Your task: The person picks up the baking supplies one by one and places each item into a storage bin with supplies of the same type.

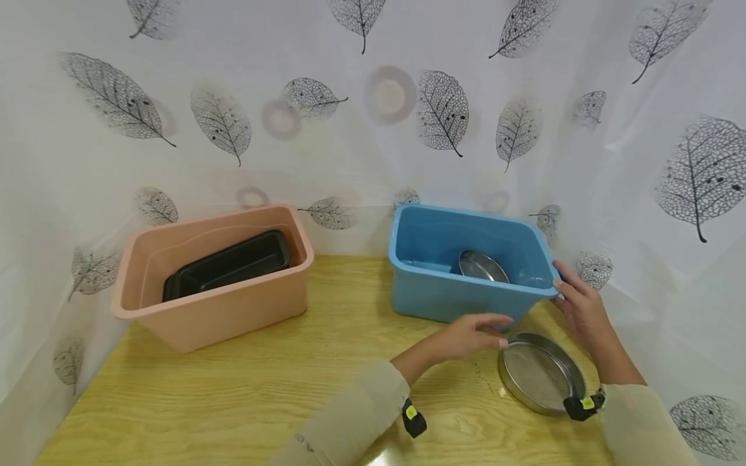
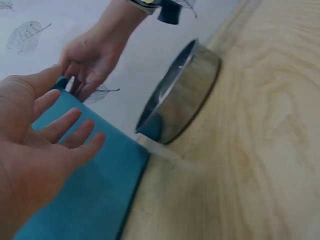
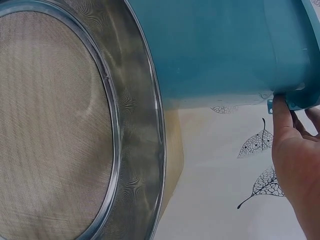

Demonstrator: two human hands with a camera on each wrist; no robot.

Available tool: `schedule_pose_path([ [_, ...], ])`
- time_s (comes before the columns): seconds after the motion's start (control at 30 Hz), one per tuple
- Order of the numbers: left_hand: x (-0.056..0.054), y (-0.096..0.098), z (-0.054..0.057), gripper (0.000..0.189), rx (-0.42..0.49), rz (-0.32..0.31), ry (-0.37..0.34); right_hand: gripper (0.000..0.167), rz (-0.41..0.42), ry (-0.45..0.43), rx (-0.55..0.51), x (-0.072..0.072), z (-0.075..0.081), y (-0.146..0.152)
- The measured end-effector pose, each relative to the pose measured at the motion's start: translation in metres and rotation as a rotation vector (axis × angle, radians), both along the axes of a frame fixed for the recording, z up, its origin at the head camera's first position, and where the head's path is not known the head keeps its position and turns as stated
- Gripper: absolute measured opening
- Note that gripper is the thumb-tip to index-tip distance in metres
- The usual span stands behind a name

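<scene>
A blue plastic bin (image 1: 451, 299) stands at the back right, with a small round metal dish (image 1: 482, 266) tilted inside it. My right hand (image 1: 583, 310) grips the rim at the bin's right end, thumb and fingers on either side of the edge in the right wrist view. In front of the bin's front wall is my left hand (image 1: 466, 336), its fingers spread and holding nothing. Its fingertips are right at the rim of a round metal sieve (image 1: 539, 375) on the table. The right wrist view shows the fine mesh (image 3: 50, 125) of that sieve up close.
At the back left stands a pink plastic bin (image 1: 233, 317) with a dark loaf pan (image 1: 233, 262) leaning inside. Both bins share a wood-grain table (image 1: 262, 401). Behind and at the sides hangs a white curtain (image 1: 373, 175) with a leaf print.
</scene>
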State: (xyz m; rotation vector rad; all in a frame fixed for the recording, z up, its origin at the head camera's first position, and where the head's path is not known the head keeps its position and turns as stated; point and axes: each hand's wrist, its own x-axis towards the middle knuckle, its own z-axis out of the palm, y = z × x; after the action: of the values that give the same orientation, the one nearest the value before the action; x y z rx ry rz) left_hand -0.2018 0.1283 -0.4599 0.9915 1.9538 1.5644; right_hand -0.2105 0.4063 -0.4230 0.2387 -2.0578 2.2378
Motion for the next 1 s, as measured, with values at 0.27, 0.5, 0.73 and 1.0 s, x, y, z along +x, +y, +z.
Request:
schedule_pose_path([
  [0.27,0.004,0.009,-0.032,0.053,0.032,0.058,-0.034,0.063,0.009,0.015,-0.044,0.000,0.002,-0.002],
  [0.5,0.006,0.020,-0.052,0.053,0.012,0.156,-0.071,0.061,0.016,0.019,-0.062,0.001,0.001,-0.003],
  [0.73,0.012,0.033,-0.060,0.056,0.011,0.133,-0.097,0.062,0.024,0.035,-0.071,0.001,0.000,-0.001],
  [1.0,0.016,0.044,-0.069,0.055,0.046,0.105,-0.114,0.062,0.011,0.011,-0.001,0.001,-0.002,0.000],
])
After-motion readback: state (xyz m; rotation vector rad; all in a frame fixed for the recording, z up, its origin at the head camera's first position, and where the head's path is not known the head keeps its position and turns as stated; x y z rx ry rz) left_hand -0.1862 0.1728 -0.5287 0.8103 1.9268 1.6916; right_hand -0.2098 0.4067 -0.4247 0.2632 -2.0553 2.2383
